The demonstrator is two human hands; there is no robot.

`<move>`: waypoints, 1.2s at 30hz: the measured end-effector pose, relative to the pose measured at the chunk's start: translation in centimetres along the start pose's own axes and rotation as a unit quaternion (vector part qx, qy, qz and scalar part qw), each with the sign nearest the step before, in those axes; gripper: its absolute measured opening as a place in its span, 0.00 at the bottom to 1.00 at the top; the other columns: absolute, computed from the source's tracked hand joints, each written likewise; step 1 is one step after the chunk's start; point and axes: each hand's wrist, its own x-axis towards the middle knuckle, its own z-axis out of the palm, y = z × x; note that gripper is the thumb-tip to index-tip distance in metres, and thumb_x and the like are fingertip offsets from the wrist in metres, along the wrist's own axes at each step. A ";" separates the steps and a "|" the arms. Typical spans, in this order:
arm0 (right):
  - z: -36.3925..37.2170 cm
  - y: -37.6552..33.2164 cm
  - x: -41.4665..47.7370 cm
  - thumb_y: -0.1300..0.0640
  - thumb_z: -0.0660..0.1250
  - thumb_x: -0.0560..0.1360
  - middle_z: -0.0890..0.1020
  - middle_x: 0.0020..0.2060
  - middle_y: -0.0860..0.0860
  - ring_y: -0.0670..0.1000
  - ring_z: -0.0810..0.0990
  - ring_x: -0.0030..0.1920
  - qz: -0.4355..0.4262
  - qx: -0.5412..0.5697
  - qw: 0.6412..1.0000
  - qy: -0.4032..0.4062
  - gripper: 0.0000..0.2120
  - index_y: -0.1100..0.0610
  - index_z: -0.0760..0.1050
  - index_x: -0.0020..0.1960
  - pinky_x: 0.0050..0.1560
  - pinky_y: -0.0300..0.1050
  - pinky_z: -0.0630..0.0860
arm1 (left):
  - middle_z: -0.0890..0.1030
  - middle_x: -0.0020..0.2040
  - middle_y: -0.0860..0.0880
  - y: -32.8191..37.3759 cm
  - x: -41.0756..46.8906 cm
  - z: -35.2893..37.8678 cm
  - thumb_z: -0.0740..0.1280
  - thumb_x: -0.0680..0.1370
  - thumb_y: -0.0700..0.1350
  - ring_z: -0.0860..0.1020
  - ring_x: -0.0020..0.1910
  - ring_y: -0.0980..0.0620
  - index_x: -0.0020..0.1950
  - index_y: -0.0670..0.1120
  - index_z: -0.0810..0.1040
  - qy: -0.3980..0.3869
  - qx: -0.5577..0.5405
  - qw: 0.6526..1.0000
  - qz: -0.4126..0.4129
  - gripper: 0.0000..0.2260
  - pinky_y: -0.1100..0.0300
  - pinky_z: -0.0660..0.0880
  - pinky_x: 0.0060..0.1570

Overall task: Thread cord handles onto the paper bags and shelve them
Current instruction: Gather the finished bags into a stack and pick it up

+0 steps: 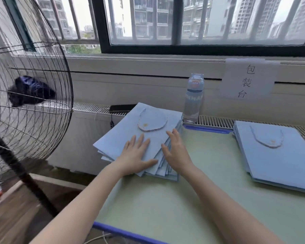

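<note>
Where our left hand (136,152) lies: flat on the top bag of the left stack of bags (123,131), fingers straight and spread, gripping nothing.
Right hand (174,148): we hold it edge-on against the right side of that same stack, fingers straight and relaxed, touching the fanned bag edges and curled round nothing.
Left stack of bags: pale blue, lying flat and slightly fanned at the far left corner of the surface (183,199), its far end reaching over the grille (217,121).
Cord handle (152,128): a white twisted loop, lying flat on the top bag just beyond our fingertips.
Right stack of bags (275,164): flat at the right of the surface, well apart from our hands, with a second cord handle (268,144) looped on top.
Bottle (193,101): upright on the grille, just beside the left stack's far right corner.
Phone (121,108): dark, lying on the grille behind the left stack.
Fan (30,90): standing on the floor at our left.
Sign (246,80): paper, on the wall under the window (201,23).
</note>
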 end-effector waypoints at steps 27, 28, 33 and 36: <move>-2.4 -1.7 -1.3 0.54 0.66 0.77 0.79 0.57 0.45 0.44 0.77 0.59 0.097 0.296 0.950 0.019 0.16 0.54 0.71 0.63 0.56 0.33 0.73 | 0.76 0.49 0.45 3.1 -2.9 -2.8 0.53 0.80 0.35 0.78 0.46 0.43 0.63 0.40 0.66 0.101 0.129 0.981 0.099 0.12 0.57 0.69 0.35; -2.4 -1.9 -1.2 0.55 0.67 0.76 0.81 0.52 0.44 0.44 0.79 0.55 0.111 0.310 0.943 0.042 0.13 0.53 0.73 0.59 0.53 0.36 0.74 | 0.76 0.41 0.48 3.1 -3.5 -2.7 0.51 0.79 0.37 0.79 0.39 0.46 0.58 0.42 0.67 0.124 0.075 0.982 0.123 0.10 0.60 0.66 0.29; -3.1 -3.3 -1.2 0.66 0.63 0.75 0.79 0.39 0.47 0.47 0.78 0.41 0.116 0.343 0.910 0.204 0.05 0.58 0.73 0.49 0.40 0.35 0.73 | 0.74 0.67 0.51 2.8 -4.2 -1.4 0.54 0.78 0.55 0.75 0.63 0.53 0.70 0.47 0.70 0.140 -0.079 0.972 0.170 0.23 0.66 0.66 0.60; -5.0 -4.4 -1.2 0.67 0.61 0.77 0.80 0.40 0.46 0.38 0.79 0.37 0.060 0.355 0.898 0.254 0.07 0.58 0.73 0.52 0.40 0.31 0.73 | 0.59 0.73 0.58 4.4 -3.5 -2.0 0.61 0.80 0.51 0.59 0.74 0.58 0.76 0.49 0.59 0.191 -0.204 0.947 0.162 0.25 0.68 0.53 0.70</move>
